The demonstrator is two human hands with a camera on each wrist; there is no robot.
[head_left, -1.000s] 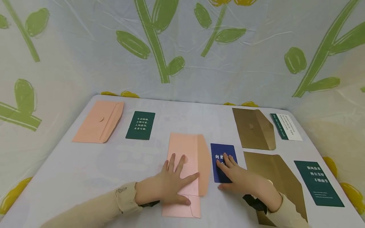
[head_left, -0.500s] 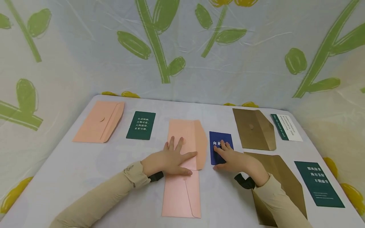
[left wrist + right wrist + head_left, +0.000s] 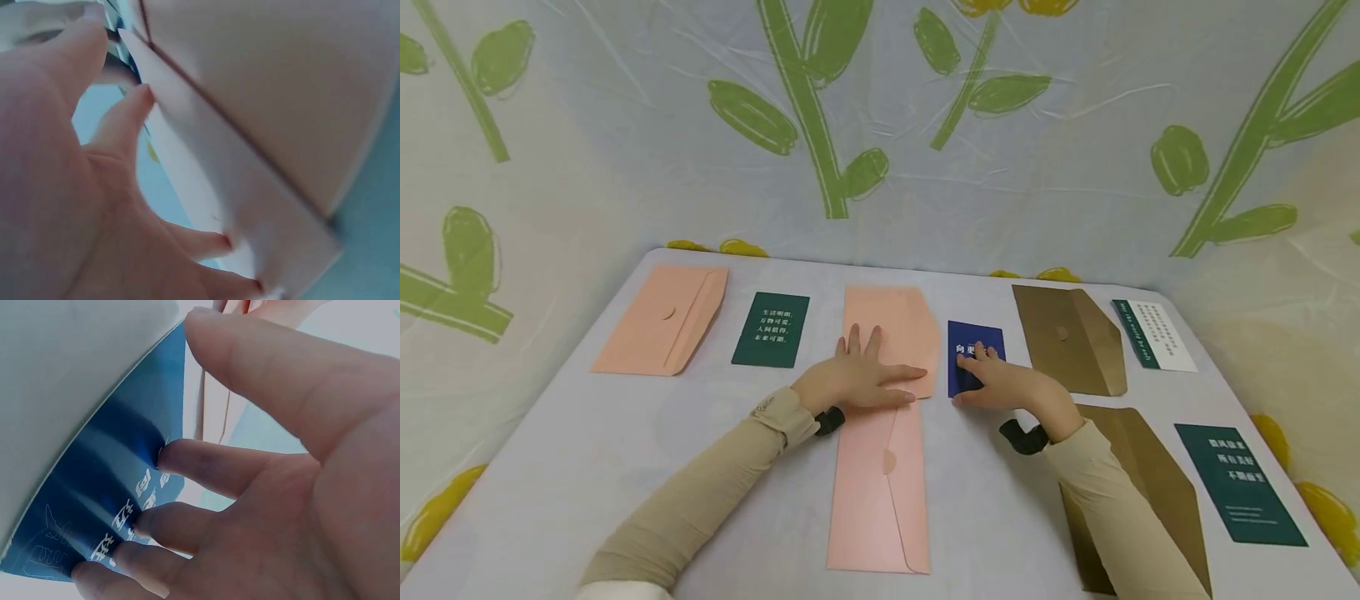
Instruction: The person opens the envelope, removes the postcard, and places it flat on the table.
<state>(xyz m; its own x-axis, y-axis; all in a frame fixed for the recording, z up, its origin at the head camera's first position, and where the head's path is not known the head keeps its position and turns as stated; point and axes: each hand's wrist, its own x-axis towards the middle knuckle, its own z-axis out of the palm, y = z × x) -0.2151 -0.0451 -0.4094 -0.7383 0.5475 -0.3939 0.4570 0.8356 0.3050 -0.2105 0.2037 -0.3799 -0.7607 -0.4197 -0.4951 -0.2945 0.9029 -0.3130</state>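
My left hand lies with spread fingers on a pink envelope whose flap is unfolded to the right. Just below it lies a second pink envelope; the upper one's near edge meets or overlaps it. In the left wrist view, the fingertips touch the pink paper. My right hand rests its fingertips on a dark blue card with white characters. The right wrist view shows straight fingers pressing that blue card, with the thumb at its edge.
At far left lie another pink envelope and a green card. On the right are a brown envelope, a larger-looking brown envelope partly under the right sleeve, a white-and-green card and a green card.
Both hands have slid away from the body, taking the upper pink envelope and the blue card farther up the table. More of the lower pink envelope is uncovered.
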